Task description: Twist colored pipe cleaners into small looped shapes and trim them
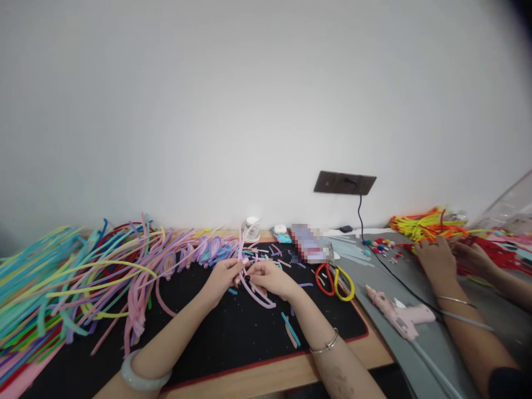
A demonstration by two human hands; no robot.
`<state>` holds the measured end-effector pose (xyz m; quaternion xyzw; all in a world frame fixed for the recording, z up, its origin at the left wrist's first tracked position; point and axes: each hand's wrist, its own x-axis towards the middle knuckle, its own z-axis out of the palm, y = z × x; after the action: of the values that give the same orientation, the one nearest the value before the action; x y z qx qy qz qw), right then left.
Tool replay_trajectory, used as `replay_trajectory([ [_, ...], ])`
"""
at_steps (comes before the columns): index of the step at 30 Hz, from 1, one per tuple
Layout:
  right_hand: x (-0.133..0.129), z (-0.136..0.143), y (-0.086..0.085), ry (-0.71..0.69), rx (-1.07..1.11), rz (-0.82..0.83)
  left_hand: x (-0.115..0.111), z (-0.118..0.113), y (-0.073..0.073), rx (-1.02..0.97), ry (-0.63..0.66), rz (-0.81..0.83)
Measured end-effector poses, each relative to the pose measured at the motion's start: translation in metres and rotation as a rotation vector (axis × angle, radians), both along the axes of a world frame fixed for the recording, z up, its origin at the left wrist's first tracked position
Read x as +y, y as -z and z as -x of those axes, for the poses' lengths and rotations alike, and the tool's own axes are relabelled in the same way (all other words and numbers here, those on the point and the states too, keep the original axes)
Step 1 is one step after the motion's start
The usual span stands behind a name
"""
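Observation:
Close together above the black mat point(233, 343), both of my hands have their fingers pinched on a small bunch of pink and lilac pipe cleaners point(260, 299). My left hand point(224, 281) grips them where the stems cross, with some ends standing up above the fingers. From the right, my right hand point(271, 279) pinches the same bunch, and the bent lower ends hang toward the mat. The exact twist between the fingertips is hidden. Just behind my hands lie bundled pastel pipe cleaners point(216, 249) and short cut pieces.
A large heap of coloured pipe cleaners point(100, 277) covers the left. Scissors point(334, 282) with red and yellow handles lie right of my hands, near a phone point(310, 243). A pink glue gun point(397, 313) rests beside a co-worker's hands point(438, 260). A black cord point(388, 270) hangs from the wall socket.

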<state>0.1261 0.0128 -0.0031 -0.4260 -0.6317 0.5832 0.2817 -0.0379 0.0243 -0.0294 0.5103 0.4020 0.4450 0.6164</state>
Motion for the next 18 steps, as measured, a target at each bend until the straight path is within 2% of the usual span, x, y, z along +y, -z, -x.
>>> replay_trajectory([
  [10, -0.0016, -0.0002, -0.0008, -0.036, 0.016, -0.037, -0.0046, -0.0018, -0.0047, -0.065, -0.016, 0.065],
  [18, -0.0039, -0.0004, -0.0081, 0.005, 0.055, -0.018, -0.0032, -0.0002, -0.0027, -0.143, 0.006, 0.061],
])
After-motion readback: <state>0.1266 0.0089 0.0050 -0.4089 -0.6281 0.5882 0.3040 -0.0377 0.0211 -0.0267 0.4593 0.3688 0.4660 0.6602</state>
